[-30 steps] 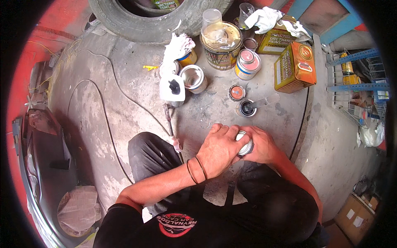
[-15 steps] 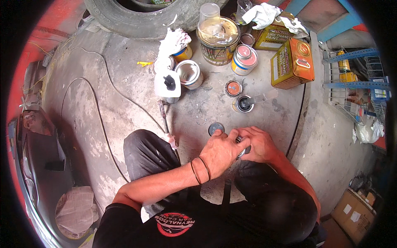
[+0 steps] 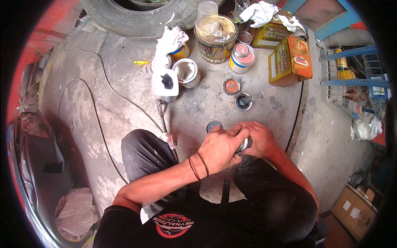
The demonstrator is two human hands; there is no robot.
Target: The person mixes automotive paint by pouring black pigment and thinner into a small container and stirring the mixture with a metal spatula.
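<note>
Both hands are closed round a small metal can (image 3: 245,144) above my right knee. My left hand (image 3: 221,148) wraps its near left side, and my right hand (image 3: 259,139) grips it from the right. Fingers cover most of the can, so its contents are hidden. Just beyond my left hand, a round dark lid (image 3: 214,125) lies on the concrete floor. Farther off stands a small open can of dark paint (image 3: 240,102) with a clear flat stirring stick (image 3: 264,94) leaning out. A small can with an orange-brown top (image 3: 231,86) sits behind it.
A white container with a black smear (image 3: 170,89) and an open silver can (image 3: 187,72) stand ahead left. Beyond are a large paint can (image 3: 215,49), a pink-topped can (image 3: 242,58), a square thinner tin (image 3: 289,62) and a tyre (image 3: 124,20). A cable (image 3: 97,109) crosses the floor at left.
The small can has tilted and turned within my hands, so more of its metal rim shows. The view has shifted slightly; the things on the floor stay in place.
</note>
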